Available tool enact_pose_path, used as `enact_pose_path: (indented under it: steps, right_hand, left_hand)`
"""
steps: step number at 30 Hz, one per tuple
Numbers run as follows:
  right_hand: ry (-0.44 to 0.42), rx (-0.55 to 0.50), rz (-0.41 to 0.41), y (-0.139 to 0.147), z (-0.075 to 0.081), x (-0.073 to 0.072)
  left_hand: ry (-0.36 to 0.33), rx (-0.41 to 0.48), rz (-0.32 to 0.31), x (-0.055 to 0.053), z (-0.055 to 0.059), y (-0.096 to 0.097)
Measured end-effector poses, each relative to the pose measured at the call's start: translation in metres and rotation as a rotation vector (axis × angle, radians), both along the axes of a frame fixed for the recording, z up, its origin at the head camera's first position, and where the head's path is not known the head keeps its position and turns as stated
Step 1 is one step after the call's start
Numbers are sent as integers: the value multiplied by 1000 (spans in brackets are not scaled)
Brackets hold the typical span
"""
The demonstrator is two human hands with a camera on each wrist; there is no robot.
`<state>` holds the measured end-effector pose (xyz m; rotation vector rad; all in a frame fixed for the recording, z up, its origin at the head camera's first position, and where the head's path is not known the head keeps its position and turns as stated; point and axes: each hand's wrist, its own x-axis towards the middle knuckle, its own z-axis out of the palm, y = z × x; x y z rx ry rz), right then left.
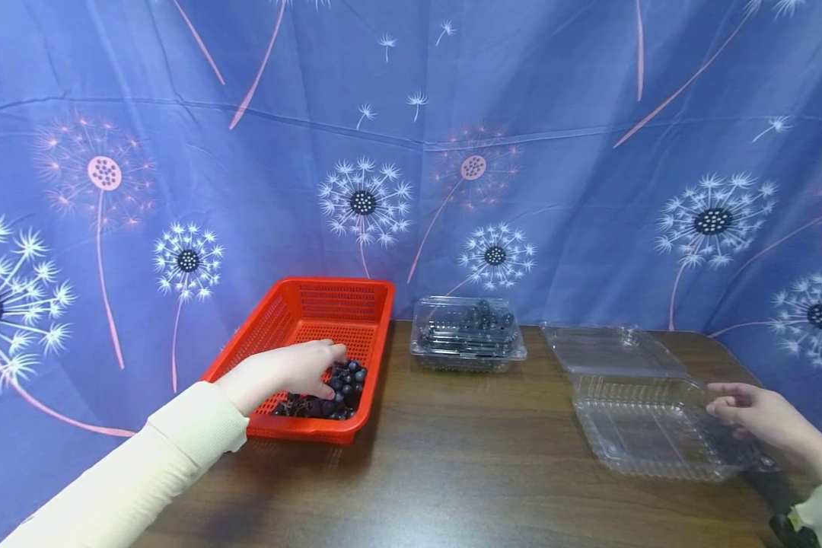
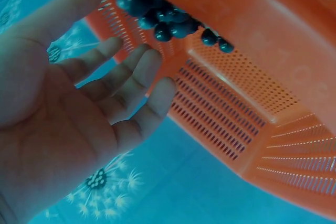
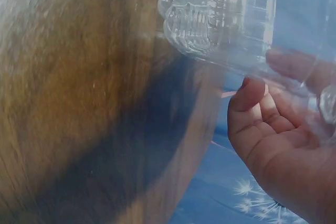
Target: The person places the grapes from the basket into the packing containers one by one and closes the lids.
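Observation:
My left hand [image 1: 308, 367] reaches into a red plastic basket [image 1: 377, 342], just over a bunch of dark grapes [image 1: 348, 387] near its front. The left wrist view shows the fingers [image 2: 144, 69] loosely bent and spread, with a gap to the grapes [image 2: 168, 22]. At the far right, my right hand [image 1: 756, 412] hovers by the right rim of an open clear plastic clamshell box [image 1: 647, 430]. Its fingers are loosely bent beside the box edge [image 3: 194, 30], partly seen through the plastic; whether they touch it is hard to tell.
A closed clear clamshell box [image 1: 428, 350] with dark grapes stands at the back middle of the wooden table [image 1: 452, 457]. The open box's lid [image 1: 610, 350] lies folded back toward the wall. A blue dandelion-print cloth [image 1: 575, 190] hangs directly behind.

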<state>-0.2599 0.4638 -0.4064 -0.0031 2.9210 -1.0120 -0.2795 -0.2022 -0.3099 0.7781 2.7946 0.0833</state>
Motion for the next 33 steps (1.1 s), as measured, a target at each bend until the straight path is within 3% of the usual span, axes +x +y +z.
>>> enact_pose_path:
  steps: [4, 12, 18, 25, 33]
  right_hand:
    - [-110, -194, -3, 7, -1, 0]
    - [-256, -431, 65, 15, 1, 2]
    - [-326, -470, 74, 18, 1, 4]
    - [-383, -669, 214, 24, -2, 8]
    - [-366, -652, 208, 20, -3, 13]
  left_hand:
    - [-28, -19, -7, -8, -5, 4]
    - [-104, 2, 42, -17, -17, 6]
    - [-96, 17, 66, -17, -22, 9]
    - [-51, -2, 103, -15, -35, 15]
    - [-71, 11, 167, -13, -40, 18]
